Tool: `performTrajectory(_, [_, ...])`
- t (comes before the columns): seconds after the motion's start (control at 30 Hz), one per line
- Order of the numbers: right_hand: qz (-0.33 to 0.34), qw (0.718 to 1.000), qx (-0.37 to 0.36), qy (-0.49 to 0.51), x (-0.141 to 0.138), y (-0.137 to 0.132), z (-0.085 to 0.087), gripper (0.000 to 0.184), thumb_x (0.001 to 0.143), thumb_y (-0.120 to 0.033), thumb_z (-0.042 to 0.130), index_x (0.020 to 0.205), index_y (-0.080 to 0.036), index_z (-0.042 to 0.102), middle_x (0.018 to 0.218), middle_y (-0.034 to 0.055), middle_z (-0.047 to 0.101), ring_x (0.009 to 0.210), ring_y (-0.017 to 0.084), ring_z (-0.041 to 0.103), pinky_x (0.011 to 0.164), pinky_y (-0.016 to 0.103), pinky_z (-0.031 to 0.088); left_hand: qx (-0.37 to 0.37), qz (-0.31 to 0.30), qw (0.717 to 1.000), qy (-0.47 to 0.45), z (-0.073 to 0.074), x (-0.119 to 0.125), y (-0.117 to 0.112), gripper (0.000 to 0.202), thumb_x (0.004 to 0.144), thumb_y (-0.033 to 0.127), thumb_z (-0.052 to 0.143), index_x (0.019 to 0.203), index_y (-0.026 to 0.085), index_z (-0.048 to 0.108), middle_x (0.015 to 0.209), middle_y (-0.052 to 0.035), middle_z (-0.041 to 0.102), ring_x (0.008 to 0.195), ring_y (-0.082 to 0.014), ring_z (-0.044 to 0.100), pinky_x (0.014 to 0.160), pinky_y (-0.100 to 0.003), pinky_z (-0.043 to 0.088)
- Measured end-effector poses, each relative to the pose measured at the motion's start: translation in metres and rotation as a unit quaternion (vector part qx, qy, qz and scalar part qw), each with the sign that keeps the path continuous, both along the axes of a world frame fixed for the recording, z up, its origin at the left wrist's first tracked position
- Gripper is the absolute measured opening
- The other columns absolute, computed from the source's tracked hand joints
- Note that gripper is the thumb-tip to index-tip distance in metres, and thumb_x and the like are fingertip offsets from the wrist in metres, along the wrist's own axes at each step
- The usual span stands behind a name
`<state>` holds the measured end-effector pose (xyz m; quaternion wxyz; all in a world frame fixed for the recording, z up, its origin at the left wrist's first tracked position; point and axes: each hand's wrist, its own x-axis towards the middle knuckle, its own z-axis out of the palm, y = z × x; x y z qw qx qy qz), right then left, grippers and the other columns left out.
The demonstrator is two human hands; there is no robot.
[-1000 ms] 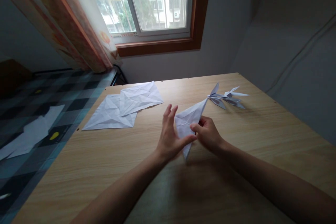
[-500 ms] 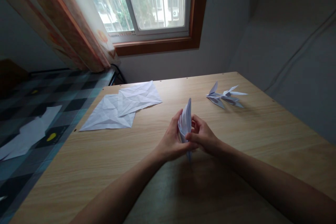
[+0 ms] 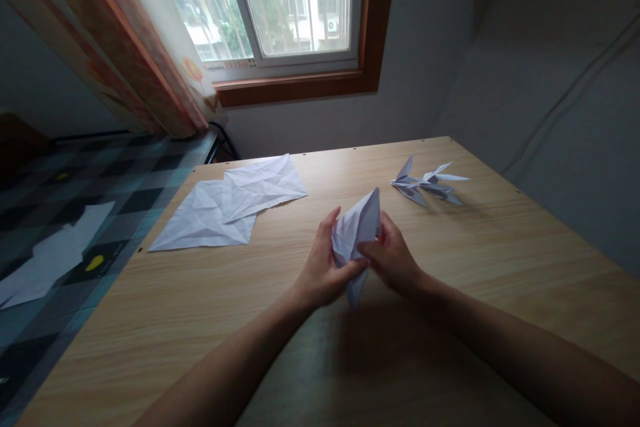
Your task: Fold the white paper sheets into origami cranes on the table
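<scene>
The paper [image 3: 356,223] is white, folded into a slanting diamond-like form with a sharp tip at top and bottom and creases across its near face. It is held upright, leaning slightly, over the desk [image 3: 500,240]. Both hands grip it: the left hand [image 3: 320,265] at its left edge, the right hand [image 3: 394,252] at its right. Beyond the paper, two creased sheets [image 3: 250,190] overlap to its left; spiky folded shapes [image 3: 443,192] lie to its right.
</scene>
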<state>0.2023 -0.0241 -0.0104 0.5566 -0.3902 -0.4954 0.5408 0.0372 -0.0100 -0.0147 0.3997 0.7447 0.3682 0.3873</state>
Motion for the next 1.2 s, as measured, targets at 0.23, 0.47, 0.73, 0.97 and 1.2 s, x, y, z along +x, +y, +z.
performTrajectory(0.23, [-0.266, 0.946, -0.011, -0.184, -0.009, -0.001, 0.005, 0.04, 0.058, -0.021, 0.074, 0.089, -0.023, 0.049, 0.081, 0.0035, 0.066, 0.068, 0.022, 0.062, 0.059, 0.032, 0.052, 0.085, -0.018, 0.993, 0.085, 0.007, 0.006, -0.007, 0.114, 0.062, 0.061, 0.08, 0.152, 0.024, 0.02, 0.156, -0.0172, 0.025, 0.143, -0.0399, 0.024, 0.116, -0.059, 0.024])
performTrajectory(0.47, [-0.26, 0.941, 0.033, -0.215, -0.002, 0.006, -0.001, 0.027, 0.067, -0.024, 0.068, 0.09, -0.023, 0.052, 0.079, 0.0005, 0.064, 0.068, 0.02, 0.061, 0.061, 0.031, 0.052, 0.055, -0.011, 0.995, 0.083, 0.007, 0.002, -0.002, 0.092, 0.079, 0.051, 0.07, 0.152, 0.023, 0.023, 0.153, -0.0151, 0.034, 0.14, -0.0358, 0.034, 0.114, -0.054, 0.032])
performTrajectory(0.73, [-0.2, 0.94, 0.089, -0.261, 0.016, 0.012, -0.006, 0.01, 0.073, -0.016, 0.054, 0.081, -0.019, 0.057, 0.073, -0.0014, 0.059, 0.067, 0.016, 0.056, 0.061, 0.026, 0.048, 0.051, 0.019, 0.997, 0.061, 0.006, -0.008, 0.011, 0.07, 0.079, 0.023, 0.058, 0.145, 0.025, 0.035, 0.151, -0.0107, 0.039, 0.139, -0.0296, 0.038, 0.11, -0.049, 0.04])
performTrajectory(0.97, [-0.098, 0.91, 0.202, -0.349, 0.037, 0.018, -0.002, 0.024, 0.077, -0.008, 0.052, 0.092, -0.017, 0.068, 0.092, 0.006, 0.065, 0.085, 0.019, 0.06, 0.075, 0.031, 0.049, 0.086, 0.024, 0.992, 0.09, 0.009, -0.016, 0.02, 0.063, 0.073, 0.007, 0.045, 0.134, 0.023, 0.053, 0.15, -0.0083, 0.042, 0.138, -0.0244, 0.04, 0.111, -0.046, 0.039])
performTrajectory(1.2, [0.051, 0.797, 0.301, -0.52, 0.063, 0.022, -0.005, 0.039, 0.078, -0.035, 0.074, 0.112, -0.018, 0.066, 0.111, 0.012, 0.066, 0.101, 0.027, 0.056, 0.091, 0.043, 0.043, 0.117, -0.008, 0.986, 0.123, 0.011, -0.028, 0.029, 0.047, 0.075, 0.004, 0.044, 0.109, 0.023, 0.071, 0.135, -0.0054, 0.059, 0.128, -0.0238, 0.051, 0.11, -0.049, 0.04])
